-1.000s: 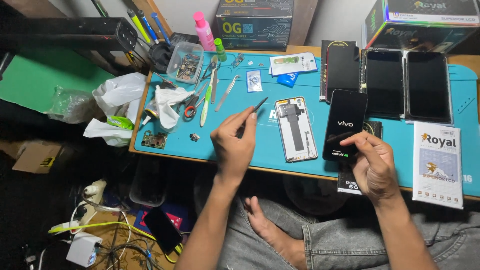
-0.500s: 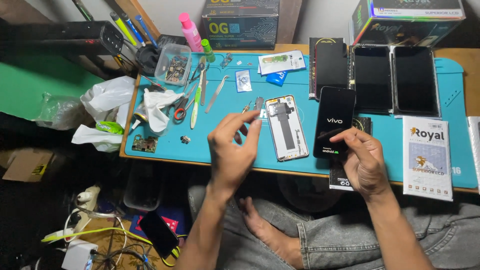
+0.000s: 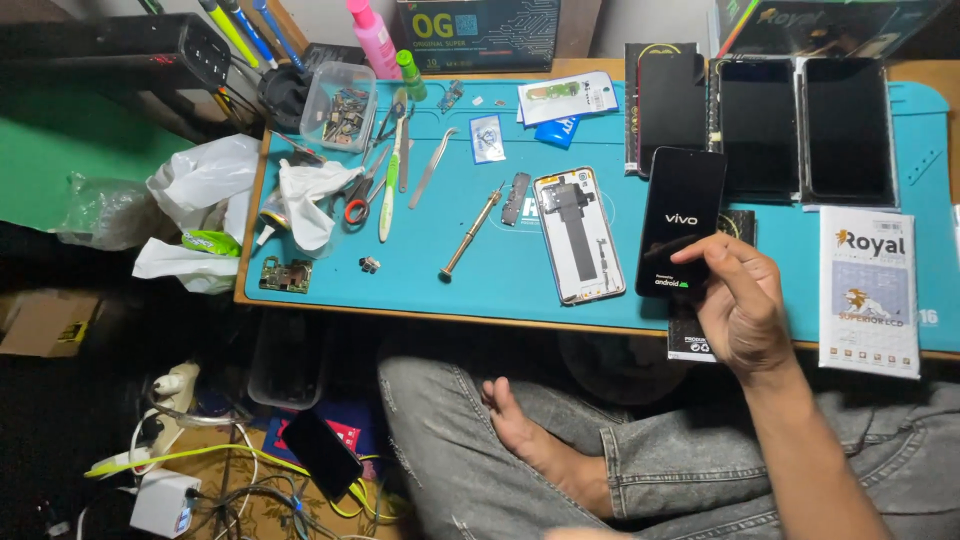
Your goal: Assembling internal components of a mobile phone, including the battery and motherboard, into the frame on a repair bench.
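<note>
Right hand on a lit phone at the near edge of a blue repair mat.

The mat (image 3: 500, 270) covers the bench; at 1 o'clock of centre three dark screens (image 3: 760, 125) lie side by side, and at 3 o'clock a white box (image 3: 868, 290) sits flat. The phone (image 3: 682, 222), screen up and showing a boot logo, lies just right of centre; the right hand (image 3: 740, 310) closes its fingers on the lower end, thumb on the glass, though whether it lifts the phone clear of the mat is hard to tell. At 9 o'clock of the phone, just beside it, lies an open back shell (image 3: 578, 235), then a small black part (image 3: 518, 198) and a screwdriver (image 3: 470, 235) lying loose. The left hand is out of view.
</note>
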